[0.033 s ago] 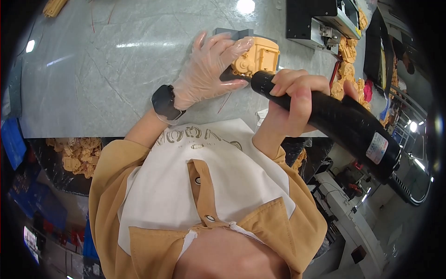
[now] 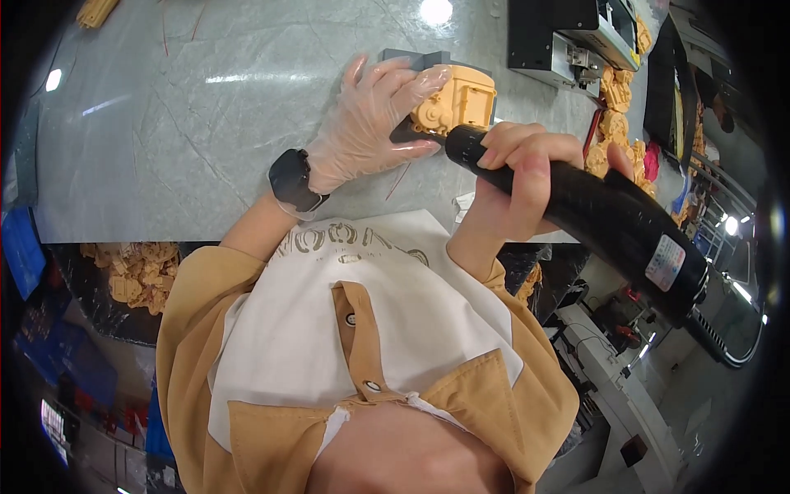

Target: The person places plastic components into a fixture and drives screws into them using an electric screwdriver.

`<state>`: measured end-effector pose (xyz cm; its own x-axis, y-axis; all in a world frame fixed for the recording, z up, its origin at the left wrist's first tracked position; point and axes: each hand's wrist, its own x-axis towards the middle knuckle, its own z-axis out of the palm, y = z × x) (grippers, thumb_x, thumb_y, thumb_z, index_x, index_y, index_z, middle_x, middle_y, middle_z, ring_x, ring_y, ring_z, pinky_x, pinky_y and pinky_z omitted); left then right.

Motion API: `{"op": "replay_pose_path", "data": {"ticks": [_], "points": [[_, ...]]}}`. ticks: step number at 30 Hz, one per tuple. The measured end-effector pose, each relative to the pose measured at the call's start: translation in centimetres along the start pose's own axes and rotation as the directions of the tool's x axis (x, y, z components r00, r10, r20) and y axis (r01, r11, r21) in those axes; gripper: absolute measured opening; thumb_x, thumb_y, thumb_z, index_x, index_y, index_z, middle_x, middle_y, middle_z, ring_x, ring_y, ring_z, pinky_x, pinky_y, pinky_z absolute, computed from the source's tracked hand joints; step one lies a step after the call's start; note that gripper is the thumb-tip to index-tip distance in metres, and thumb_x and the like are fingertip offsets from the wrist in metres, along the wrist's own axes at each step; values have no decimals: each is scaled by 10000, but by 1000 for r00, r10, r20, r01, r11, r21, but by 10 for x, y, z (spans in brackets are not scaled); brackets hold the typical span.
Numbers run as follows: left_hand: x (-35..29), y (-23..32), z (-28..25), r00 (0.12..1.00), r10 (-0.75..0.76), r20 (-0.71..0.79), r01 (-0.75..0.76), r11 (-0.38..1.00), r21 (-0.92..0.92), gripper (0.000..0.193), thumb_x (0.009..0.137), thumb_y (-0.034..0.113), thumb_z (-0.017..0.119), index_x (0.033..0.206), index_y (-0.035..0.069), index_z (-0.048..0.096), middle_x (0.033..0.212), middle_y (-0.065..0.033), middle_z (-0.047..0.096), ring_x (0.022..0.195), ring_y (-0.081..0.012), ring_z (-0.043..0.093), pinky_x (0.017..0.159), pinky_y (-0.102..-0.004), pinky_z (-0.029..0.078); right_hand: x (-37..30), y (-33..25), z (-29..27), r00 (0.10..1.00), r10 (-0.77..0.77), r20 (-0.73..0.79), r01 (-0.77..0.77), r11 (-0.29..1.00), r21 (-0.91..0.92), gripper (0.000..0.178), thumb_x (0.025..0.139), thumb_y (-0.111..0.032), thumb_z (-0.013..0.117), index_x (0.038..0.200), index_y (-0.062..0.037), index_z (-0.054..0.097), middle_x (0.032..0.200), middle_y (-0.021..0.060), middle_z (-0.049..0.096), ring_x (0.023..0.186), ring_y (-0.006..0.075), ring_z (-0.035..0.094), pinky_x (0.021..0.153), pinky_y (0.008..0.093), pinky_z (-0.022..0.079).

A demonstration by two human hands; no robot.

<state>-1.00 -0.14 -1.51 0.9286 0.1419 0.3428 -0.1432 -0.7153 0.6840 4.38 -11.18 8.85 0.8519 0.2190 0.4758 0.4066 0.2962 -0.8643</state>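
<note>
A yellow-orange plastic housing (image 2: 462, 100) sits in a dark grey fixture (image 2: 422, 61) on the table. My left hand (image 2: 368, 119), in a clear plastic glove, steadies the housing, its forefinger on the upper left side and its thumb below, near the fixture. My bare right hand (image 2: 527, 173) is wrapped around a thick black electric screwdriver (image 2: 629, 222), which slants from lower right to upper left. The tool's nose meets the lower edge of the housing. Its bit is mostly hidden, so I cannot tell whether it sits on a screw.
A black-and-silver machine (image 2: 568, 53) stands at the back right. Several similar orange parts (image 2: 615, 123) lie beside it. Below the table's front edge at left is a black bag (image 2: 95, 305) with a heap of orange parts (image 2: 136, 280). A cord (image 2: 714, 342) trails from the screwdriver.
</note>
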Motion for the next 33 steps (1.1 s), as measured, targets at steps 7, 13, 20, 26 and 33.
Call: {"op": "replay_pose_path", "data": {"ticks": [7, 13, 20, 26, 33], "points": [[-1, 0, 0, 1000, -5, -8, 5, 1000, 0, 804, 665, 456, 707, 1353, 226, 360, 1091, -29, 507, 1167, -214, 392, 1027, -496, 204, -2, 11, 3, 1000, -14, -7, 14, 1000, -27, 547, 747, 15, 602, 1145, -37, 230, 622, 59, 560, 524, 133, 559, 620, 245, 471], [0, -1, 1, 999, -1, -32, 1, 1000, -18, 822, 640, 400, 738, 1351, 232, 360, 1072, -23, 511, 1152, -211, 407, 1021, -503, 214, 7, 22, -17, 942, -147, 303, 223, 946, -236, 507, 736, 53, 549, 1132, -57, 251, 590, 99, 532, 429, 177, 502, 497, 313, 482], [0, 0, 3, 1000, 0, -30, 0, 1000, -17, 835, 629, 336, 751, 1355, 218, 355, 1081, -23, 511, 1142, -214, 414, 1019, -516, 202, 2, 24, -12, 950, -133, 283, 207, 946, -249, 489, 755, 30, 601, 1117, -59, 285, 600, 82, 548, 466, 166, 520, 531, 315, 489], [0, -4, 5, 1000, 15, -20, -15, 1000, 11, 853, 625, 332, 748, 1364, 201, 342, 1099, -30, 498, 1141, -222, 413, 1027, -520, 186, 5, 30, -15, 936, -129, 329, 223, 938, -267, 527, 750, 29, 604, 1154, -51, 275, 620, 79, 557, 468, 154, 521, 521, 303, 485], [-1, -2, 2, 1000, -12, -26, 12, 999, 32, 794, 682, 372, 722, 1358, 200, 345, 1100, -30, 492, 1140, -228, 416, 1027, -524, 186, 46, 9, -35, 970, -223, -97, 237, 955, 176, 724, 732, 83, 540, 1331, -66, 163, 599, 77, 516, 419, 163, 500, 444, 331, 484]]}}
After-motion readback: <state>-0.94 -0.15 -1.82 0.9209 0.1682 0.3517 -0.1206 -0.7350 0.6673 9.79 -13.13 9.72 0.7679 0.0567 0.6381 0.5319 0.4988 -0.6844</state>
